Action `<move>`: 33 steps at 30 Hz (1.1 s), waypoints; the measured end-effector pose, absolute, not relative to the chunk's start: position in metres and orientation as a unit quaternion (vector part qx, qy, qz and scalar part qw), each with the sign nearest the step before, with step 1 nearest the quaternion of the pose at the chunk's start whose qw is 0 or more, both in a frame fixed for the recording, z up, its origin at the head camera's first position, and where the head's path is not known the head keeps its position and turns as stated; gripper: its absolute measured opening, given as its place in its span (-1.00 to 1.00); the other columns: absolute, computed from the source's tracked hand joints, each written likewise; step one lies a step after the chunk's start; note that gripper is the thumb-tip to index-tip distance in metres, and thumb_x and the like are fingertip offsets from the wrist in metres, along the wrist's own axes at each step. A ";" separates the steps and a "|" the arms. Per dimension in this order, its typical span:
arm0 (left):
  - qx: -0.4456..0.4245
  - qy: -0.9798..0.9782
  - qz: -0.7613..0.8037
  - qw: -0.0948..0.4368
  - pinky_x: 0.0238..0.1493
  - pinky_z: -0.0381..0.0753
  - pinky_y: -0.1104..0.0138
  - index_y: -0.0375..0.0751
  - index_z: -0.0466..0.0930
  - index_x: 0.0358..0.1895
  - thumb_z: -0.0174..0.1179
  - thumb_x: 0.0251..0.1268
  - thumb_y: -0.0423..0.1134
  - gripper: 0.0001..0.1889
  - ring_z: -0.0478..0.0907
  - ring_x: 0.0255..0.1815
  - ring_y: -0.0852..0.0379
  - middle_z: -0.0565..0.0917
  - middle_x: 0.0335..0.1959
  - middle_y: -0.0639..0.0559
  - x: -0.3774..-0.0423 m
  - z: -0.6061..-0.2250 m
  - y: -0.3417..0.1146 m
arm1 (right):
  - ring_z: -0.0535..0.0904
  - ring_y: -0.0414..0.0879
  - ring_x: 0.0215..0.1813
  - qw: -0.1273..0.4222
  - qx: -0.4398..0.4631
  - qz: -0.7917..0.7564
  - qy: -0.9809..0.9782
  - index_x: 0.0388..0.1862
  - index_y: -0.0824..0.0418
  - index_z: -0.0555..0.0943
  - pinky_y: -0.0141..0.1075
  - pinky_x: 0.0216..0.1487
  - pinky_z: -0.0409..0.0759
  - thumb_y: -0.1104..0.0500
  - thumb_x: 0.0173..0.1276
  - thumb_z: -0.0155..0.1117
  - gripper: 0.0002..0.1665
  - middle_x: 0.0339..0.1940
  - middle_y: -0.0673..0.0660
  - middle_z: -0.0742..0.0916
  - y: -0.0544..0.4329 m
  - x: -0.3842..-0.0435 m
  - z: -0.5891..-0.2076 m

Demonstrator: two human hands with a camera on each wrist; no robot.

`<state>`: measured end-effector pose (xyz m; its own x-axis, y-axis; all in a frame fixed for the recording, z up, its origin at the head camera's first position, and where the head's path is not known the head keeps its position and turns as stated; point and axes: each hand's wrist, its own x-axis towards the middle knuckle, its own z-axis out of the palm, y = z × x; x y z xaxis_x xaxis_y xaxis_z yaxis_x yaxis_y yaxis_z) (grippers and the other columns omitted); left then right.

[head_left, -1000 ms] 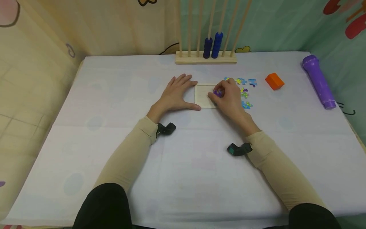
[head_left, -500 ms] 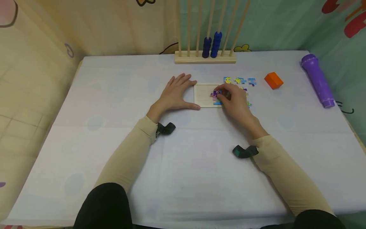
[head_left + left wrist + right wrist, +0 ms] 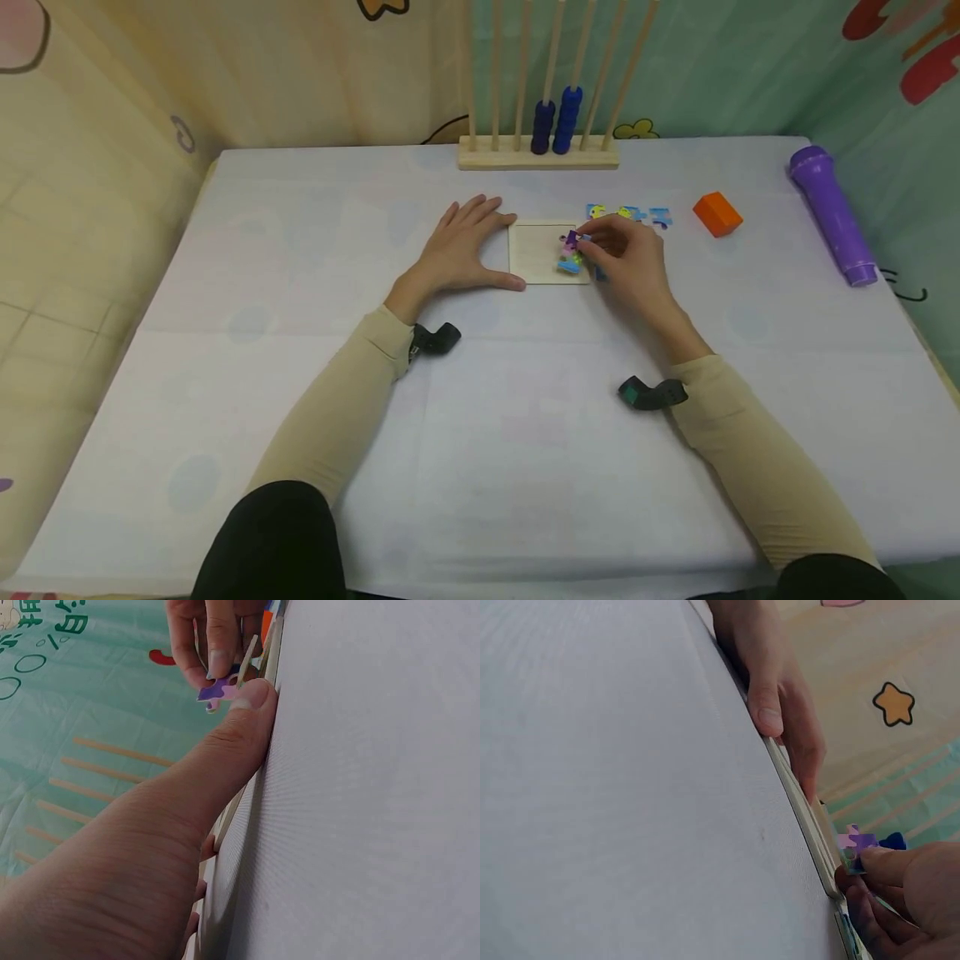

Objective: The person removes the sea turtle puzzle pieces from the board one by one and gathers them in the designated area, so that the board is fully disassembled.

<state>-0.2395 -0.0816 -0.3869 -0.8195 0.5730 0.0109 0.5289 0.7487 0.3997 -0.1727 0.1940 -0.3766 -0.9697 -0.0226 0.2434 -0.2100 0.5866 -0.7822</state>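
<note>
My left hand (image 3: 461, 250) lies with fingers spread at the left side of a shallow wooden puzzle tray (image 3: 534, 250); its thumb and forefinger touch the tray's edge. Over the tray's right part, my right hand (image 3: 636, 265) pinches a puzzle piece (image 3: 572, 240) in purple and pink between thumb and fingers. Pink, green and blue parts show below it, seemingly joined to it. In the left wrist view the piece (image 3: 215, 691) is raised and tilted; the right wrist view shows it (image 3: 859, 846) at the fingertips. My right hand hides some pieces beneath it.
Loose puzzle pieces (image 3: 660, 217) lie behind my right hand. An orange block (image 3: 717, 214) and a purple flashlight-shaped tube (image 3: 834, 215) lie further right. At the back edge stands a wooden rod rack (image 3: 538, 153) with blue beads. White cloth (image 3: 480, 450) covers the table.
My right hand has moved slightly right. The puzzle pieces, at first mostly hidden by the fingers, now show tilted over the tray's right part. My left hand has stayed in place.
</note>
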 end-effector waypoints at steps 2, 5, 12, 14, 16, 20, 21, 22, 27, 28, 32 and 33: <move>0.295 0.933 0.197 0.056 0.76 -0.38 0.00 0.13 0.27 0.64 0.44 -0.06 0.56 0.16 -0.24 0.80 0.01 0.03 0.76 0.04 -0.239 -0.387 -0.081 | 0.73 0.00 0.05 0.094 0.078 0.437 -0.891 0.11 0.22 0.73 -0.50 0.09 0.66 0.20 0.53 0.37 -0.76 0.05 0.20 0.81 0.193 -0.173 -0.378; 0.296 0.933 0.196 0.056 0.76 -0.39 0.00 0.13 0.27 0.64 0.43 -0.05 0.56 0.16 -0.24 0.80 0.01 0.02 0.77 0.04 -0.238 -0.385 -0.080 | 0.73 0.02 0.05 0.084 0.100 0.405 -0.905 0.13 0.21 0.72 -0.25 0.15 0.70 0.24 0.50 0.39 -0.73 0.07 0.19 0.80 0.192 -0.173 -0.378; 0.297 0.933 0.192 0.060 0.76 -0.38 0.00 0.12 0.26 0.64 0.43 -0.04 0.56 0.16 -0.25 0.80 0.00 0.02 0.77 0.03 -0.237 -0.382 -0.080 | 0.72 0.10 -0.03 0.096 0.163 0.356 -0.915 0.13 0.28 0.70 -0.02 0.11 0.70 0.36 0.45 0.41 -0.70 0.04 0.24 0.80 0.188 -0.172 -0.380; 0.297 0.933 0.192 0.059 0.76 -0.38 0.00 0.11 0.26 0.64 0.43 -0.04 0.56 0.16 -0.25 0.80 0.00 0.02 0.77 0.03 -0.238 -0.382 -0.080 | 0.69 0.09 -0.07 0.110 0.179 0.342 -0.916 0.11 0.29 0.70 -0.04 0.06 0.67 0.37 0.45 0.39 -0.72 -0.01 0.25 0.80 0.188 -0.172 -0.381; 0.298 0.933 0.193 0.059 0.76 -0.38 0.00 0.12 0.26 0.64 0.42 -0.04 0.56 0.16 -0.24 0.80 0.00 0.02 0.77 0.03 -0.239 -0.383 -0.080 | 0.67 0.08 -0.10 0.121 0.192 0.325 -0.918 0.10 0.30 0.70 -0.06 0.00 0.64 0.37 0.46 0.38 -0.73 -0.05 0.25 0.80 0.187 -0.172 -0.381; 0.297 0.933 0.195 0.057 0.76 -0.38 0.00 0.12 0.26 0.64 0.42 -0.04 0.57 0.16 -0.24 0.80 0.00 0.03 0.77 0.03 -0.240 -0.384 -0.081 | 0.65 0.08 -0.10 0.131 0.202 0.304 -0.922 0.12 0.31 0.69 -0.07 -0.02 0.62 0.37 0.48 0.36 -0.73 -0.05 0.25 0.80 0.185 -0.172 -0.381; 0.297 0.933 0.195 0.057 0.76 -0.38 0.00 0.12 0.26 0.64 0.42 -0.04 0.57 0.16 -0.24 0.80 0.00 0.03 0.76 0.03 -0.240 -0.384 -0.081 | 0.66 0.08 -0.08 0.133 0.202 0.301 -0.922 0.12 0.31 0.68 -0.06 -0.01 0.63 0.37 0.48 0.35 -0.73 -0.04 0.26 0.80 0.184 -0.172 -0.381; 0.297 0.933 0.195 0.056 0.76 -0.38 0.00 0.12 0.26 0.64 0.42 -0.04 0.57 0.16 -0.24 0.80 0.00 0.03 0.76 0.03 -0.240 -0.384 -0.081 | 0.66 0.09 -0.07 0.134 0.203 0.299 -0.923 0.13 0.31 0.68 -0.05 0.00 0.65 0.38 0.49 0.34 -0.73 -0.02 0.26 0.80 0.184 -0.173 -0.382; 0.296 0.934 0.192 0.059 0.76 -0.38 0.00 0.12 0.26 0.64 0.43 -0.05 0.56 0.17 -0.23 0.80 -0.01 0.03 0.76 0.03 -0.240 -0.383 -0.082 | 0.69 0.14 0.01 0.135 0.199 0.287 -0.927 0.13 0.32 0.67 0.00 0.07 0.68 0.39 0.49 0.32 -0.73 0.00 0.30 0.79 0.181 -0.172 -0.383; 0.296 0.934 0.192 0.059 0.76 -0.38 0.00 0.12 0.26 0.64 0.44 -0.05 0.55 0.17 -0.23 0.80 -0.01 0.03 0.77 0.03 -0.240 -0.383 -0.082 | 0.70 0.15 0.02 0.135 0.198 0.283 -0.929 0.13 0.33 0.66 0.01 0.09 0.69 0.40 0.50 0.32 -0.73 0.00 0.31 0.79 0.180 -0.172 -0.382; 0.297 0.934 0.191 0.060 0.76 -0.37 0.00 0.12 0.26 0.64 0.44 -0.05 0.55 0.17 -0.23 0.80 0.00 0.03 0.76 0.03 -0.238 -0.383 -0.082 | 0.70 0.17 0.05 0.137 0.197 0.265 -0.934 0.12 0.34 0.64 0.02 0.12 0.71 0.40 0.51 0.31 -0.75 0.00 0.32 0.78 0.177 -0.171 -0.381; 0.297 0.933 0.192 0.059 0.76 -0.37 0.00 0.12 0.26 0.64 0.43 -0.05 0.55 0.17 -0.23 0.80 0.00 0.04 0.76 0.03 -0.238 -0.383 -0.082 | 0.70 0.17 0.05 0.139 0.198 0.262 -0.934 0.11 0.35 0.64 0.02 0.12 0.72 0.40 0.51 0.30 -0.76 0.00 0.32 0.78 0.177 -0.171 -0.381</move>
<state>-0.2382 -0.0821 -0.3828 -0.8159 0.5781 0.0031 0.5326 0.7496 0.3931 -0.1708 0.1769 -0.3815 -0.8833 -0.2972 0.3625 -0.4423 0.7846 -0.4345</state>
